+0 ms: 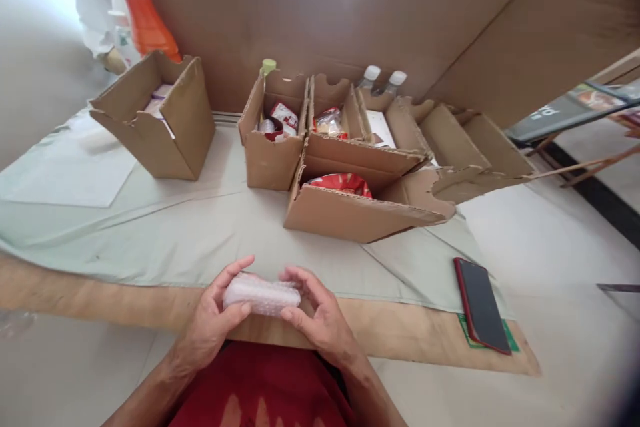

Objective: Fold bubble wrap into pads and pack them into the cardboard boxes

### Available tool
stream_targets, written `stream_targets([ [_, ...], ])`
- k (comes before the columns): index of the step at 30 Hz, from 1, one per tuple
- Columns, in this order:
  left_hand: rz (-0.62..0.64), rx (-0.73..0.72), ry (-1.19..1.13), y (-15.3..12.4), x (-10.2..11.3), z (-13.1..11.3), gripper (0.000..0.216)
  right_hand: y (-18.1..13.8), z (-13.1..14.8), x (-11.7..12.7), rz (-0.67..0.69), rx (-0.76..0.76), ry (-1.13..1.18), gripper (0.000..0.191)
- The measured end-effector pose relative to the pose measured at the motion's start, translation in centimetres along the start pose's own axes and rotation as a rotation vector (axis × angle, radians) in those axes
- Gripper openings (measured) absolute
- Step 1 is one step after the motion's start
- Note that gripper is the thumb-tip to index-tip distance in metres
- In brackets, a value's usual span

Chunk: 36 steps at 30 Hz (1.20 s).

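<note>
A small roll of bubble wrap is held level between my two hands, over the table's near edge. My left hand grips its left end, thumb across the front and fingers behind. At the other end, my right hand has its thumb against the lower corner and its fingers curled round the back, slightly blurred. Whatever lies inside the wrap cannot be made out. Beyond the hands stands a low cardboard box with a red packet in it.
Several cut-open cardboard boxes line the back, some with packets inside. A separate box stands at left, near an orange bottle. A phone lies at the right corner of the cloth-covered table. Another person's sleeve shows at upper left.
</note>
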<state>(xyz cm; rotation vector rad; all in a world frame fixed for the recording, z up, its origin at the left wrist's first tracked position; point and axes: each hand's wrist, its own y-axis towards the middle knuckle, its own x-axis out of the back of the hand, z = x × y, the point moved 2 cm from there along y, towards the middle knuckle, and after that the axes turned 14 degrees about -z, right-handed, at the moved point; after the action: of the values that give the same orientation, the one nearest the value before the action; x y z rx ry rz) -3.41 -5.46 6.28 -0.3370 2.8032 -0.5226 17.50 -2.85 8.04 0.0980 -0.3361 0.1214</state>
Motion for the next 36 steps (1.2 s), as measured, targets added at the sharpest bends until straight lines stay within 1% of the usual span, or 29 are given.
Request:
stream_targets([
  [2, 0.065, -0.047, 0.041, 0.3, -0.6, 0.1, 0.071, 0.2, 0.9, 2.1, 0.039, -0.020, 0.040, 0.028],
  [3, 0.093, -0.087, 0.049, 0.5, -0.9, 0.0, 0.073, 0.4, 1.6, 3.6, 0.023, 0.003, 0.015, 0.023],
  [4, 0.113, -0.137, 0.058, 0.8, -1.1, -0.1, 0.074, 0.7, 2.6, 5.4, -0.015, 0.041, -0.033, 0.021],
  [5, 0.117, -0.191, 0.078, 1.2, -1.3, -0.3, 0.073, 1.2, 3.7, 7.5, -0.084, 0.088, -0.094, 0.021],
  [6, 0.102, -0.243, 0.114, 1.7, -1.3, -0.4, 0.070, 1.8, 4.9, 9.9, -0.190, 0.138, -0.168, 0.022],
  [8, 0.049, -0.309, 0.231, 2.6, -1.3, -0.4, 0.060, 3.6, 7.5, 14.7, -0.466, 0.217, -0.366, 0.026],
  [9, 0.023, -0.323, 0.296, 3.0, -1.3, -0.2, 0.054, 4.8, 8.7, 16.9, -0.591, 0.248, -0.506, 0.028],
  [10, 0.002, -0.330, 0.353, 3.4, -1.3, 0.0, 0.050, 6.2, 9.8, 18.6, -0.644, 0.273, -0.670, 0.029],
  [11, -0.013, -0.339, 0.399, 3.7, -1.4, 0.3, 0.046, 7.8, 10.6, 19.8, -0.643, 0.282, -0.849, 0.029],
  [12, -0.019, -0.358, 0.438, 3.9, -1.5, 0.6, 0.041, 9.6, 11.1, 20.5, -0.573, 0.264, -1.049, 0.028],
  [14, -0.028, -0.450, 0.499, 4.0, -1.8, 1.1, 0.033, 13.3, 11.3, 20.5, -0.333, 0.187, -1.397, 0.024],
  [15, -0.030, -0.518, 0.519, 3.9, -2.0, 1.2, 0.030, 14.9, 11.0, 20.0, -0.213, 0.150, -1.514, 0.022],
  [16, -0.028, -0.589, 0.536, 3.8, -2.2, 1.3, 0.028, 16.3, 10.6, 19.3, -0.110, 0.125, -1.585, 0.019],
  [17, -0.026, -0.658, 0.546, 3.7, -2.4, 1.2, 0.027, 17.5, 10.1, 18.4, -0.034, 0.120, -1.618, 0.018],
  [19, -0.009, -0.751, 0.565, 3.5, -2.7, 1.1, 0.028, 19.3, 8.9, 16.6, 0.064, 0.143, -1.600, 0.018],
  [22, 0.017, -0.804, 0.587, 3.4, -2.9, 0.8, 0.030, 20.6, 7.3, 14.9, 0.181, 0.131, -1.512, 0.014],
  [25, 0.022, -0.805, 0.610, 3.4, -2.9, 0.9, 0.028, 21.2, 6.4, 14.6, 0.238, 0.075, -1.424, 0.012],
  [28, 0.032, -0.791, 0.622, 3.5, -3.0, 1.0, 0.026, 20.8, 6.7, 15.6, 0.273, 0.058, -1.349, 0.014],
  [29, 0.032, -0.790, 0.622, 3.5, -3.0, 0.8, 0.025, 20.3, 7.1, 16.2, 0.266, 0.075, -1.315, 0.020],
  [30, 0.025, -0.794, 0.620, 3.4, -3.1, 0.6, 0.025, 19.5, 7.6, 16.9, 0.221, 0.110, -1.279, 0.028],
  [31, 0.011, -0.800, 0.620, 3.4, -3.1, 0.3, 0.024, 18.5, 8.3, 17.8, 0.130, 0.164, -1.240, 0.034],
  [32, -0.011, -0.808, 0.622, 3.4, -3.2, -0.2, 0.024, 17.2, 9.1, 18.7, 0.003, 0.231, -1.202, 0.037],
  [34, -0.053, -0.811, 0.631, 3.5, -3.4, -1.4, 0.022, 14.3, 10.5, 20.8, -0.265, 0.362, -1.126, 0.035],
  [35, -0.065, -0.805, 0.636, 3.6, -3.6, -2.1, 0.022, 12.9, 11.1, 21.7, -0.338, 0.412, -1.089, 0.034],
  [36, -0.069, -0.795, 0.640, 3.6, -3.9, -2.7, 0.021, 11.9, 11.4, 22.2, -0.342, 0.448, -1.054, 0.035],
])
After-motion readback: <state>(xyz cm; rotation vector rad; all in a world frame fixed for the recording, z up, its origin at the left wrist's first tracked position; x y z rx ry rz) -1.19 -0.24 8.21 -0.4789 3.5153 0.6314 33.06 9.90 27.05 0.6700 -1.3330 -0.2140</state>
